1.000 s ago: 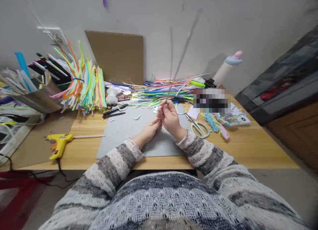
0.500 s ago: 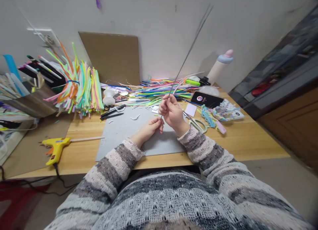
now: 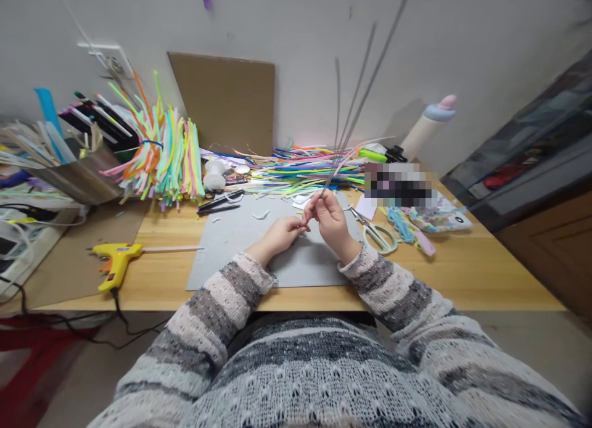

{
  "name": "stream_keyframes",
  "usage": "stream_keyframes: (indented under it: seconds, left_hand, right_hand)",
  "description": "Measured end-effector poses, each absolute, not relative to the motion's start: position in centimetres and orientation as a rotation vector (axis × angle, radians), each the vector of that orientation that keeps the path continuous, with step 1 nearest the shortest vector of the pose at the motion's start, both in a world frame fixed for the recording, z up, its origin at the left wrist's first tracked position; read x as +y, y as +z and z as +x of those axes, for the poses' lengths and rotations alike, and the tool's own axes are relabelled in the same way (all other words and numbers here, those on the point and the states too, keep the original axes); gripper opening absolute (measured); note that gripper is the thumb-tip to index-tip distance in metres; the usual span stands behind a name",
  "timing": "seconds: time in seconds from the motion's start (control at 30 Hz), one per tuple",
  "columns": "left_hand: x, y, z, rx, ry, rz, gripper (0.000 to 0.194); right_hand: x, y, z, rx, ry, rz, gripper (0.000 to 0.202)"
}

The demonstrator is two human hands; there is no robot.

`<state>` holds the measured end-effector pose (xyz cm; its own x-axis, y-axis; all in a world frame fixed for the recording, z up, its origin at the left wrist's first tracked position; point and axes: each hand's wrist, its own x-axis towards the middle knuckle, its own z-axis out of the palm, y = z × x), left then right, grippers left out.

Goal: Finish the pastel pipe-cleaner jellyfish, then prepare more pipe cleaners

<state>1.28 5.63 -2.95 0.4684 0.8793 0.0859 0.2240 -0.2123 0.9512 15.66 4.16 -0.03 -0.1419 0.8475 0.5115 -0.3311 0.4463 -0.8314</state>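
Several long thin grey wires (image 3: 354, 107) rise from my right hand (image 3: 332, 221) and lean up to the right, their upper ends fanned apart against the wall. The right thumb and fingers are closed round their lower part. My left hand (image 3: 283, 235) is pinched at the bottom end of the wires, its fingertips close against the right hand; the exact grip there is partly hidden. Both hands are over a grey mat (image 3: 231, 255). Scissors (image 3: 379, 235) with pale green handles lie just right of my right hand.
A yellow glue gun (image 3: 118, 261) lies at left, its cord hanging off the table. Bundled pipe cleaners (image 3: 161, 156) stand behind it; loose colourful ones (image 3: 296, 169) lie along the wall. A cardboard sheet (image 3: 226, 104) leans there. A white bottle (image 3: 425, 129) stands at back right.
The upper ends of the grey wires have spread apart, where before they lay close together. My hands have come nearer each other. The whole view has shifted slightly.
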Motion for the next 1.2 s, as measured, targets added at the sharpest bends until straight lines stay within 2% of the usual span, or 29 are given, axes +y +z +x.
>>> stream_keyframes:
  seconds: [0.33, 0.7, 0.97, 1.2]
  left_hand:
    - [5.5, -3.8, 0.9, 1.019, 0.703, 1.674, 0.015]
    - [5.1, -3.7, 1.2, 1.035, 0.782, 1.789, 0.013]
    - [3.6, -4.3, 3.4, 1.167, 1.004, 1.7, 0.03]
    - [2.5, -3.4, 4.9, 1.205, 1.176, 1.704, 0.017]
  right_hand:
    - [4.2, 0.0, 14.2, -1.053, 1.217, -0.46, 0.019]
    - [4.4, 0.1, 14.3, -1.032, 1.215, -0.438, 0.021]
    - [4.9, 1.1, 14.2, -0.771, 1.108, -0.521, 0.018]
    - [4.3, 0.4, 12.1, -0.721, 1.031, -0.601, 0.022]
